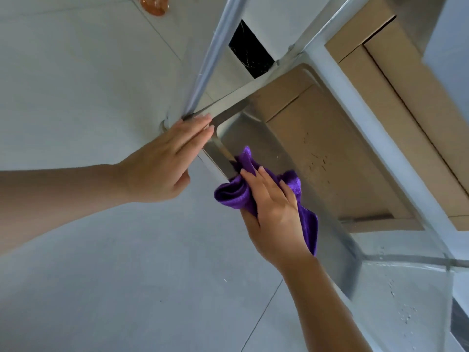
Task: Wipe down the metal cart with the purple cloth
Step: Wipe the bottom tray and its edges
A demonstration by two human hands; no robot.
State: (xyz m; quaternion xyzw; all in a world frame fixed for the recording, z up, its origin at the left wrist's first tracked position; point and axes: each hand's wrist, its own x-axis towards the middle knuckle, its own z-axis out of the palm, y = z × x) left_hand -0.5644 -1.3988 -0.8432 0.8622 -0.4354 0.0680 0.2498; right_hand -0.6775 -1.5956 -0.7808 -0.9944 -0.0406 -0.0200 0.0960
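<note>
Pressing the purple cloth (234, 193) against the lower shelf of the metal cart (286, 148), right at its near rim beside the corner — that's your right hand (275, 212), fingers (266, 179) spread flat over the bunched fabric and pinning it down, a tail of cloth hanging past your wrist. Your left hand (162, 166) steadies the cart at the corner, fingers extended along the rim with the thumb tucked below, gripping the edge where the upright post (215, 54) meets it. Above the shelf, a cardboard box (406, 85) sits on the upper tier and reflects in the steel. Pale floor tiles (88, 72) lie all around, with an orange object (153, 5) at the far edge.
</note>
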